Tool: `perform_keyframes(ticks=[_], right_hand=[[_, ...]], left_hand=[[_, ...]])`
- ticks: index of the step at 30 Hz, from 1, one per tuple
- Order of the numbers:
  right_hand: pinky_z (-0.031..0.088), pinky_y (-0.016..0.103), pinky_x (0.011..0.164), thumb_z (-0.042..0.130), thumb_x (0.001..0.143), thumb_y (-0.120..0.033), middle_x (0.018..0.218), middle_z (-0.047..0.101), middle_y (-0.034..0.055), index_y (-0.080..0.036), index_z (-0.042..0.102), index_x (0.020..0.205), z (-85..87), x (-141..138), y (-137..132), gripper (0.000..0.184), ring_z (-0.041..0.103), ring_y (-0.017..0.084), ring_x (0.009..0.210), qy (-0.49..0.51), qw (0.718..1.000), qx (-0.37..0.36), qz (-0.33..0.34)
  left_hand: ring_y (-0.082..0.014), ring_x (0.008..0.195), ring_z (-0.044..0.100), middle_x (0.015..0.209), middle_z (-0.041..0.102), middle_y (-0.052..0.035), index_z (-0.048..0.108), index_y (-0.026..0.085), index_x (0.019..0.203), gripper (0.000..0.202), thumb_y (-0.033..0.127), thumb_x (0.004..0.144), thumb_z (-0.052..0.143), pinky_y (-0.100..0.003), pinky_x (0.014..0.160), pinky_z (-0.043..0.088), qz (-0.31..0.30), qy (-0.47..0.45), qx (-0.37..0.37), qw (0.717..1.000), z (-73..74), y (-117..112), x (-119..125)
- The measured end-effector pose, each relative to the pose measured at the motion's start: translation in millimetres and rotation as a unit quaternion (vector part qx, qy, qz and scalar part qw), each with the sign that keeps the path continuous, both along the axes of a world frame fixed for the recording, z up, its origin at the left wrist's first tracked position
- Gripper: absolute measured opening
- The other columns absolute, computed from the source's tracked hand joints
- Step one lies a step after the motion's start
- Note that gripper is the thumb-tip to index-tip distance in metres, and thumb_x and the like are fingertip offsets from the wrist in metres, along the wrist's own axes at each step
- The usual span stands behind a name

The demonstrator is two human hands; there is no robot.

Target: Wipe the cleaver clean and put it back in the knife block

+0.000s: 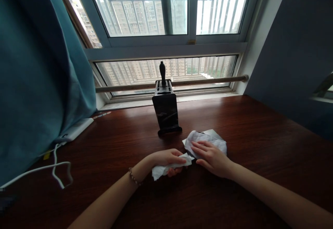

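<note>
My left hand [169, 158] is closed around a crumpled white tissue [162, 170], whose loose end hangs out below the fingers. Whatever the tissue may wrap is hidden. Just to the right, my right hand [212, 159] lies with its fingers stretched out on a white cloth [195, 139] on the table. Pale flat corners and a thin dark edge show from beneath the cloth, but I cannot make out what it covers. Both hands are close together. Beyond them stands a black knife block [166, 113] with one dark handle [162, 73] sticking up from its slotted top.
The dark red-brown wooden table [117, 132] reaches to a barred window [145, 17]. At left, a white power strip [78, 130] and its white cable [36, 169] lie beside a blue curtain [52, 66]. A rail [208, 81] crosses the window behind the block.
</note>
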State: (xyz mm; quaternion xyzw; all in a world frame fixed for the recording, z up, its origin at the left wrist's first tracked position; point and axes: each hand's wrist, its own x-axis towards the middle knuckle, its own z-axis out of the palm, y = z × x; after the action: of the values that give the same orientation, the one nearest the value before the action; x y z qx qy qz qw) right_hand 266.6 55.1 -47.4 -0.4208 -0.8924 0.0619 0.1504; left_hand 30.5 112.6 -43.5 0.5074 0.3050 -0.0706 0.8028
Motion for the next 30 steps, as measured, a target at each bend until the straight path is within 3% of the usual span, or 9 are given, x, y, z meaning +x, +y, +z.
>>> perform_keyframes(ticks=[2,5,9,14,17,21,23,26,30], right_hand=[[0.029,0.041,0.105,0.030,0.088,-0.048,0.142,0.033,0.0018,-0.023,0.035,0.135,2.3,-6.8,-1.4,0.053,0.028,0.023,0.129,0.004,0.998,-0.031,0.047],[0.024,0.044,0.107,0.027,0.089,-0.049,0.144,0.028,-0.0019,-0.028,0.030,0.137,-0.2,-9.9,2.4,0.053,0.018,0.024,0.134,-0.004,0.998,-0.049,0.027],[0.025,0.047,0.106,0.025,0.088,-0.053,0.143,0.030,0.0018,-0.025,0.031,0.137,-13.8,1.5,16.1,0.056,0.019,0.025,0.134,-0.008,0.996,-0.024,-0.091],[0.029,0.051,0.102,0.023,0.088,-0.053,0.139,0.036,0.0114,-0.015,0.037,0.134,-27.5,20.6,28.4,0.061,0.025,0.030,0.131,-0.023,0.969,0.000,-0.246],[0.026,0.052,0.103,0.022,0.089,-0.051,0.139,0.036,0.0101,-0.016,0.037,0.134,-22.2,15.1,21.9,0.059,0.023,0.030,0.132,-0.008,0.980,-0.007,-0.201],[0.023,0.047,0.107,0.026,0.090,-0.048,0.142,0.032,0.0035,-0.024,0.034,0.135,-5.6,-8.7,6.6,0.052,0.020,0.024,0.134,0.018,0.999,-0.034,-0.023],[0.022,0.045,0.108,0.027,0.090,-0.047,0.143,0.031,0.0012,-0.026,0.033,0.136,0.5,-17.2,4.3,0.051,0.019,0.023,0.134,0.020,0.998,-0.053,0.029],[0.020,0.042,0.110,0.025,0.091,-0.045,0.142,0.031,-0.0007,-0.027,0.032,0.136,1.8,-17.5,10.7,0.049,0.020,0.020,0.134,0.023,0.997,-0.066,0.043],[0.020,0.041,0.110,0.023,0.091,-0.047,0.141,0.034,-0.0011,-0.027,0.033,0.136,-8.0,0.7,27.4,0.050,0.023,0.019,0.133,0.032,0.998,-0.059,-0.018]], left_hand=[[-0.0056,0.038,0.043,0.056,0.052,0.0022,0.053,0.013,0.080,0.031,0.042,0.073,0.065,-0.017,0.037,0.034,0.006,0.006,0.008,1.000,1.7,-1.4,0.9],[-0.0052,0.037,0.042,0.055,0.051,0.0022,0.055,0.013,0.080,0.033,0.043,0.073,0.064,-0.017,0.037,0.033,0.007,0.006,0.025,1.000,2.8,-2.7,1.7],[-0.0050,0.037,0.042,0.055,0.051,0.0018,0.056,0.012,0.081,0.034,0.044,0.073,0.064,-0.017,0.037,0.033,0.004,0.000,0.026,1.000,1.5,-2.4,1.8],[-0.0058,0.037,0.042,0.055,0.052,0.0018,0.056,0.012,0.085,0.033,0.042,0.073,0.064,-0.017,0.036,0.033,-0.004,0.000,0.024,1.000,3.4,-1.5,2.7],[-0.0062,0.037,0.042,0.054,0.052,0.0017,0.057,0.012,0.085,0.033,0.042,0.073,0.064,-0.018,0.036,0.033,-0.009,-0.003,0.029,1.000,5.5,-1.7,3.1],[-0.0060,0.038,0.043,0.055,0.052,0.0018,0.056,0.012,0.084,0.034,0.043,0.072,0.065,-0.018,0.037,0.033,-0.003,-0.001,0.026,1.000,5.4,-1.9,3.0],[-0.0063,0.039,0.044,0.056,0.053,0.0017,0.056,0.013,0.086,0.036,0.045,0.072,0.066,-0.018,0.038,0.034,0.000,0.013,0.029,1.000,4.6,-1.7,3.0],[-0.0061,0.039,0.043,0.055,0.052,0.0023,0.056,0.013,0.087,0.038,0.046,0.071,0.066,-0.018,0.038,0.034,0.004,0.018,0.035,0.999,3.4,-1.3,3.1],[-0.0051,0.038,0.041,0.055,0.051,0.0024,0.056,0.012,0.085,0.037,0.045,0.072,0.065,-0.018,0.038,0.033,0.004,0.005,0.034,0.999,2.8,-1.8,2.8]])
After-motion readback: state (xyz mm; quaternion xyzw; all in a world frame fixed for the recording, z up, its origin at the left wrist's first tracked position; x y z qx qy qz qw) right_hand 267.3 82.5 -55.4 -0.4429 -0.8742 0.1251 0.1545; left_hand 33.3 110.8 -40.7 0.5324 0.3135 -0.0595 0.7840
